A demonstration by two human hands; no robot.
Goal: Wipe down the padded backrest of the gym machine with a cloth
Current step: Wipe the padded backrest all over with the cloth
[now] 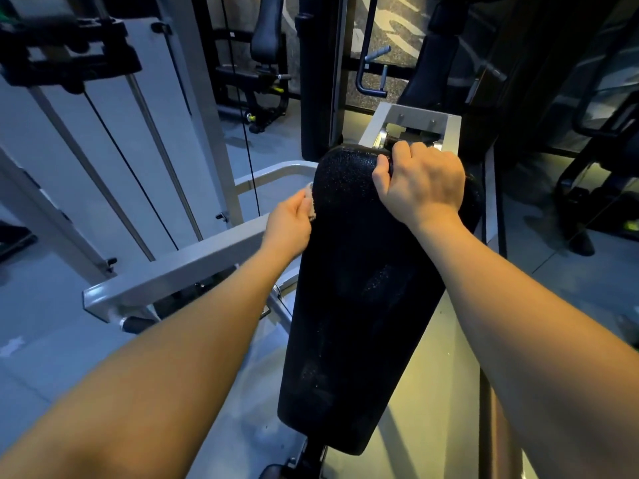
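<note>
The black padded backrest [363, 288] runs from the lower middle up to the centre of the head view, narrower at the bottom. My right hand [422, 181] curls over its top right corner, thumb on the pad face. My left hand [290, 223] is at the pad's upper left edge and pinches a small pale cloth [310, 202] against that edge. Most of the cloth is hidden inside the hand.
A grey steel frame bar [173, 274] crosses under my left arm. A grey bracket [415, 126] sits behind the pad top. White weight-stack guard with cables [114, 140] stands left. Dark machines [266, 63] fill the back and right.
</note>
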